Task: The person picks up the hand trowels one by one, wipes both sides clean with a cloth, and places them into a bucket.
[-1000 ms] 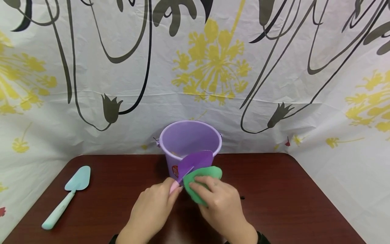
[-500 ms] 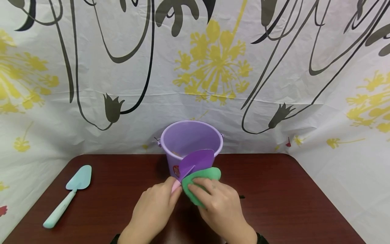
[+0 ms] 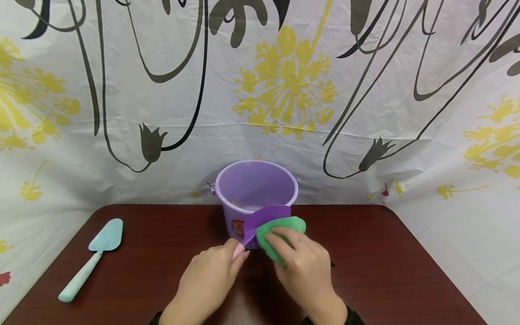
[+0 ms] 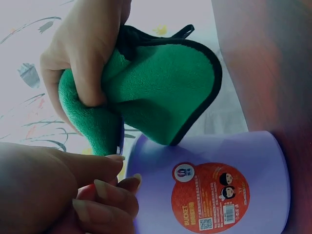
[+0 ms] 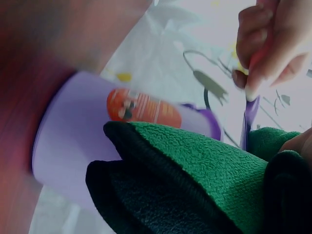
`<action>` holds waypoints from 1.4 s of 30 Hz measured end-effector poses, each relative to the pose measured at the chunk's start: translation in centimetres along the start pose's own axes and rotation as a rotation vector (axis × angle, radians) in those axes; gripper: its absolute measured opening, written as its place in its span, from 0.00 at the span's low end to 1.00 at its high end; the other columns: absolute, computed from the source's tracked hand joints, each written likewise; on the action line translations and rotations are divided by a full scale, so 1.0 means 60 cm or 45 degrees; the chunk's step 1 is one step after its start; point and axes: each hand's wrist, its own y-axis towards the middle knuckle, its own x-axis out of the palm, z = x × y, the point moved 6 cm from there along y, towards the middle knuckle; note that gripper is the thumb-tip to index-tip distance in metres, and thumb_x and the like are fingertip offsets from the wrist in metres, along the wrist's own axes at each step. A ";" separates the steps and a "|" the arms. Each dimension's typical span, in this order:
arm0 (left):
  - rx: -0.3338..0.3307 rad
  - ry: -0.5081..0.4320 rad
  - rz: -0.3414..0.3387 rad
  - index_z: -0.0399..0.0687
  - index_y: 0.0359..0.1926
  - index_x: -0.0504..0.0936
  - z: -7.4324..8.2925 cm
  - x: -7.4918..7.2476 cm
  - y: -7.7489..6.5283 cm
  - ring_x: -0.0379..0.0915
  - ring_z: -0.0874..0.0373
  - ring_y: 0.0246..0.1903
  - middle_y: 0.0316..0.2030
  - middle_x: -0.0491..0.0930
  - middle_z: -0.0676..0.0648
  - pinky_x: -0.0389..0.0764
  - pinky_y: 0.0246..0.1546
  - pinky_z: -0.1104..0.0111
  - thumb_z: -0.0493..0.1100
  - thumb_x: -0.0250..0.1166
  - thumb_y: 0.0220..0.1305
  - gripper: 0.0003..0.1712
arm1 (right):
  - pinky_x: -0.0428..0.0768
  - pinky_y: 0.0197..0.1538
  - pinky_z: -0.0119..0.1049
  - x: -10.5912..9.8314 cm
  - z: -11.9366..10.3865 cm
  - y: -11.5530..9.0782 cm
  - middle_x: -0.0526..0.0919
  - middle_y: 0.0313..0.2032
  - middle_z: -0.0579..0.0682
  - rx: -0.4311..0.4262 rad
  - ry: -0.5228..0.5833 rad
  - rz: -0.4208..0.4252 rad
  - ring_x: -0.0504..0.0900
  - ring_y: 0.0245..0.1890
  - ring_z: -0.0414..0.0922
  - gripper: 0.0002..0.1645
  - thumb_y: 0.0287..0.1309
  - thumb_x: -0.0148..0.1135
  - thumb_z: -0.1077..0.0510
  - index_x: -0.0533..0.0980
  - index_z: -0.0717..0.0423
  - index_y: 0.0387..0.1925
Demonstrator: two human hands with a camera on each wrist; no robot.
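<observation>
In the head view my left hand (image 3: 207,280) grips the pink handle of a toy shovel with a purple blade (image 3: 264,214), held in front of a purple bucket (image 3: 229,212). My right hand (image 3: 306,266) holds a green cloth (image 3: 293,222) against the right side of the blade, covering part of it. Dark edging and a hanging loop show on the cloth (image 4: 165,83) in the left wrist view. From the right wrist, a folded flap of cloth (image 5: 204,165) with a dark underside hangs beside the bucket (image 5: 73,141).
A light blue trowel (image 3: 107,235) lies at the left of the dark brown table (image 3: 386,253). Behind the bucket hangs a white patterned sheet (image 3: 252,140). A small dark thing (image 3: 332,264) shows beside my right hand.
My right hand and the cloth have shifted right along the blade. The shovel has moved slightly right, and its blade sits a little lower. The head view has shifted slightly.
</observation>
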 end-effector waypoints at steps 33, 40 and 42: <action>0.062 -0.012 -0.122 0.55 0.24 0.71 0.009 0.022 -0.008 0.58 0.63 0.14 0.14 0.62 0.58 0.61 0.16 0.68 0.52 0.68 0.66 0.18 | 0.81 0.25 0.38 -0.003 0.036 -0.002 0.89 0.40 0.49 0.149 -0.121 -0.102 0.89 0.29 0.46 0.17 0.45 0.72 0.61 0.87 0.50 0.41; 0.063 0.018 -0.118 0.54 0.24 0.71 0.007 0.022 -0.007 0.63 0.61 0.13 0.13 0.63 0.57 0.61 0.16 0.68 0.51 0.68 0.65 0.18 | 0.79 0.24 0.35 0.008 0.010 -0.006 0.89 0.38 0.48 0.078 -0.093 -0.128 0.88 0.29 0.44 0.16 0.44 0.73 0.60 0.87 0.49 0.40; 0.064 0.030 -0.095 0.54 0.23 0.71 0.006 0.020 -0.007 0.65 0.61 0.13 0.13 0.64 0.57 0.62 0.16 0.68 0.51 0.68 0.66 0.18 | 0.79 0.24 0.34 0.011 0.003 -0.007 0.89 0.37 0.47 0.051 -0.088 -0.129 0.88 0.30 0.44 0.16 0.43 0.74 0.60 0.87 0.49 0.39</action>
